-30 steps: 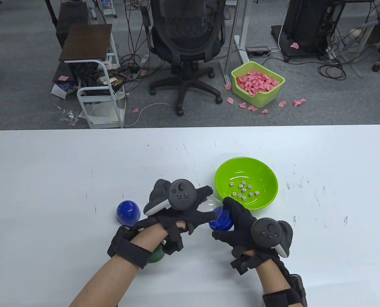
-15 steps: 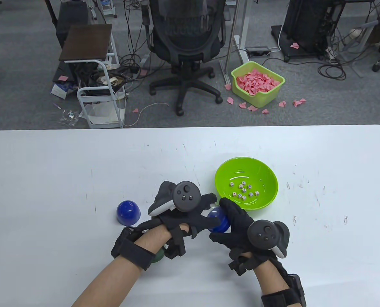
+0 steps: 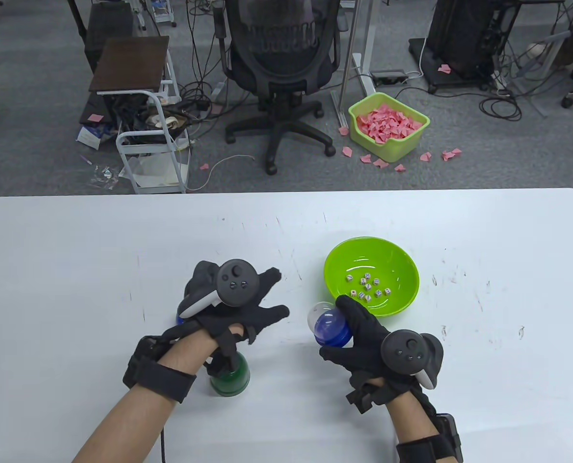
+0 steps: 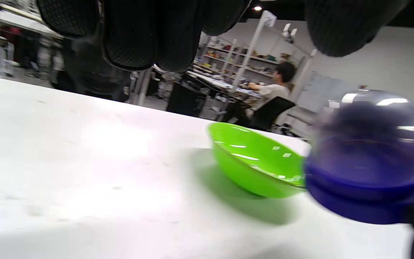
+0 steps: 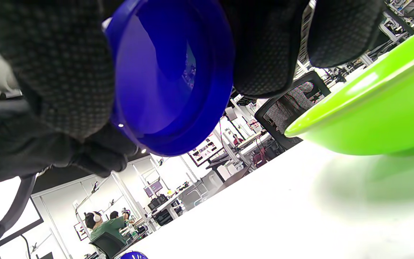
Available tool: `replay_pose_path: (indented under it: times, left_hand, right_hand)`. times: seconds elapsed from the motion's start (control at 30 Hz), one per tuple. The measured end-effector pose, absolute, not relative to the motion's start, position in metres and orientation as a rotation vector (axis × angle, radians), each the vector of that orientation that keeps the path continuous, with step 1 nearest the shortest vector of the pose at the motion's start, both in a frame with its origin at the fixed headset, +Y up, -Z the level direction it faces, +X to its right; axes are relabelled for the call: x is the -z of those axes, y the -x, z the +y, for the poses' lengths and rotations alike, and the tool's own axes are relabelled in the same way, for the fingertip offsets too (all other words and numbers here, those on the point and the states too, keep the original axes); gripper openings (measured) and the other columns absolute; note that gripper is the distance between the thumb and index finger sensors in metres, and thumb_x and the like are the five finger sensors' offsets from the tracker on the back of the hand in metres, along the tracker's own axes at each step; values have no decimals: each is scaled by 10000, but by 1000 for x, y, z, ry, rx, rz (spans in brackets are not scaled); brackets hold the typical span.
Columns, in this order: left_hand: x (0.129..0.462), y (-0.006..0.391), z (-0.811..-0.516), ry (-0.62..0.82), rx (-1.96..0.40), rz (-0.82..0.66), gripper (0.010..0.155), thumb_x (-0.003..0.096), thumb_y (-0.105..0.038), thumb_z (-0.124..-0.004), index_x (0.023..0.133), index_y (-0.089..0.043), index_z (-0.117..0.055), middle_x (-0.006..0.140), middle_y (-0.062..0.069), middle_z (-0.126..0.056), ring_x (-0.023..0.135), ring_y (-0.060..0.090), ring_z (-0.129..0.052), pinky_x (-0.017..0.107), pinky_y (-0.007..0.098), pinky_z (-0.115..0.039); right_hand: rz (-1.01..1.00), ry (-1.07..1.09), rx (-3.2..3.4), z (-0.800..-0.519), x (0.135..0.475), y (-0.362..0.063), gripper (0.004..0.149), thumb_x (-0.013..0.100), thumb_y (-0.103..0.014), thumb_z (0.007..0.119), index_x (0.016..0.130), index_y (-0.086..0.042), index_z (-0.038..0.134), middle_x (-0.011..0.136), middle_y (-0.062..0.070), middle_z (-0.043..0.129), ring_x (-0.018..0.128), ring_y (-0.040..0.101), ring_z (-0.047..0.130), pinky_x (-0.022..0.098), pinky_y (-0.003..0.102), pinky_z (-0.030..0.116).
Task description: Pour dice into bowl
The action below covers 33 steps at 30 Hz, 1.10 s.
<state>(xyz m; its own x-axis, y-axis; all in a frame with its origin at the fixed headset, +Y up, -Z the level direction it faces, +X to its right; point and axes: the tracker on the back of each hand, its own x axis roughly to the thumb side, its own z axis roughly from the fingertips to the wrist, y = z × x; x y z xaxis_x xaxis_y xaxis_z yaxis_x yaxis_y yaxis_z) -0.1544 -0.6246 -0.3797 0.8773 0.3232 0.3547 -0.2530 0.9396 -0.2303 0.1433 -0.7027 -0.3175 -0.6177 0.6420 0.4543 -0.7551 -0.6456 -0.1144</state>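
Note:
A green bowl [image 3: 402,270] holds several dice [image 3: 368,286] right of the table's centre. My right hand [image 3: 337,333] grips a capsule with a blue base and a clear dome [image 3: 328,324], lifted just in front of the bowl's near left rim. The capsule also shows in the left wrist view [image 4: 368,158] and the right wrist view [image 5: 171,75]. I cannot tell what is inside it. My left hand [image 3: 277,293] is open with fingers spread and holds nothing, well left of the capsule.
A blue half-capsule [image 3: 180,319] stands mostly hidden under my left hand. A green capsule piece [image 3: 229,378] stands by my left wrist. The bowl's rim [image 5: 372,118] is close to my right hand.
My left hand has let go of the capsule and moved left, over the blue half-capsule, uncovering the green piece. My right hand still holds the capsule, its clear dome now seated on the base.

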Motion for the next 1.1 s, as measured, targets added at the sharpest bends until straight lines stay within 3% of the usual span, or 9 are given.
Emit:
replay_pose_path:
  times: [0.3,0.57,0.73,1.1]
  left_hand:
    - [402,227,-677,244,-107,-147,854,418,-663,-778,1122,-334,-423,1165,177,-536,1034,447,-641,730,652,-611]
    - [412,249,-724,399,-16,-37,888,410,-689,-767,1127,-372,-350,1183,212,-443,1058,514,-581,724,667,-611]
    - [411,250,-740,452,42,-15,867,423,-669,-764,1124,-373,-348,1166,212,-509,1038,493,-637,725,648,-621]
    - [409,253,-745,361,34,-54,857,410,-639,-802,1105,-359,-386,1090,168,-675,932,412,-778,717,607,-654]
  right_hand:
    - [-374,-476,-2256,-703,318,-144,963,310,-439,1012,1042,-11,555,1047,272,701,704,464,889,585,704,697]
    - [-368,-475,-2261,-703,318,-144,963,312,-441,1011,1042,-11,555,1048,272,699,704,464,890,583,706,696]
    - [-368,-467,-2260,-703,319,-145,962,313,-443,1010,1043,-11,555,1048,274,697,702,466,890,584,705,696]
    - [-365,-472,-2267,-703,319,-145,961,314,-444,1009,1042,-9,556,1048,273,698,700,461,893,585,704,697]
